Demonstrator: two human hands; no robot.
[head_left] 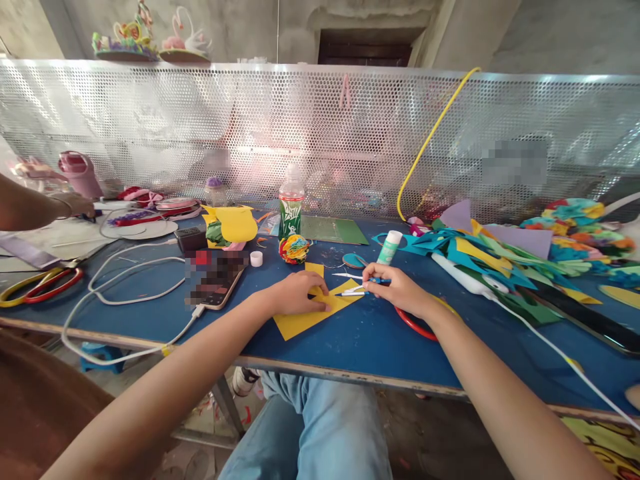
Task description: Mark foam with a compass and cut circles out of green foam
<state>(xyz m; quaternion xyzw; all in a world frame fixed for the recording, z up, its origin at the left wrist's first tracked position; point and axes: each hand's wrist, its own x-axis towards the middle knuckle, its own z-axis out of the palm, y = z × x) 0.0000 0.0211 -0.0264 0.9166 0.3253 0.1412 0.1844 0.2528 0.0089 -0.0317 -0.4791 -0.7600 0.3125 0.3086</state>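
Observation:
A sheet of yellow paper [299,325] lies at an angle near the front edge of the blue table. My left hand [300,293] rests on it, fingers apart and slightly bent, pressing it down. In my right hand [393,288], closed in a pinch, is a blue-and-white drawing compass [354,291], its legs pointing left over the paper's upper right corner. Scissors with red and yellow handles [416,325] lie partly beneath my right hand and wrist. Just behind that hand stands a glue stick [389,247]. A small yellow piece [315,269] touches the sheet's far side.
A phone [220,283] on a white cable lies left, near a white cap [256,259]. Behind are a bottle [291,207] and a colourful paper ball [294,249]. Cut paper [475,253] and a white glue gun [465,277] fill the right. Another person's arm [30,203] reaches in at left.

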